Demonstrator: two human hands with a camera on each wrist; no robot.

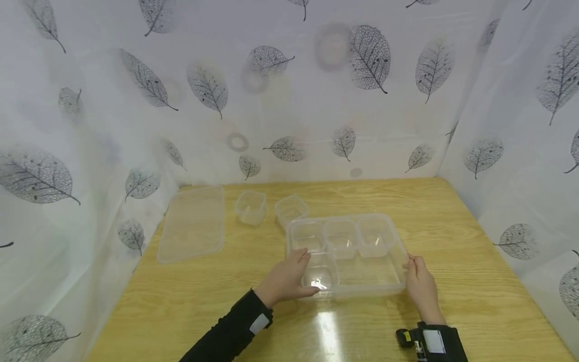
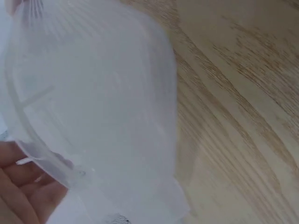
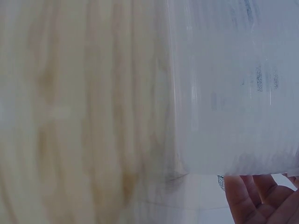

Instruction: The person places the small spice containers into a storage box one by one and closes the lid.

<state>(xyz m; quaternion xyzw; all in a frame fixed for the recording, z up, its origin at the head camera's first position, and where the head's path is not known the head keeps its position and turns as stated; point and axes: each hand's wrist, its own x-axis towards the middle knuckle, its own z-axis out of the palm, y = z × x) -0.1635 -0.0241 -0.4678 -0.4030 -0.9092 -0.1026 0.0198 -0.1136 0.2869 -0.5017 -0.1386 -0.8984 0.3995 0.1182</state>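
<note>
A large clear plastic container [image 1: 368, 287] sits on the table with several small clear boxes in it. Three line its far side, and another box [image 1: 322, 271] fills the near left corner. My left hand [image 1: 287, 279] holds the container's near left corner, thumb along the front and fingers over the left side beside that box. In the left wrist view, fingers [image 2: 28, 186] curl at the edge of blurred, translucent plastic [image 2: 103, 93]. My right hand [image 1: 420, 284] grips the right wall; its fingers [image 3: 261, 196] meet the container's edge in the right wrist view, partly hidden.
A flat translucent lid [image 1: 192, 223] lies at the left on the wooden table [image 1: 203, 301]. Two more small clear boxes, one upright [image 1: 251, 207] and one tilted [image 1: 289, 208], are behind the container. Leaf-patterned curtains [image 1: 289, 100] enclose the table's back and sides.
</note>
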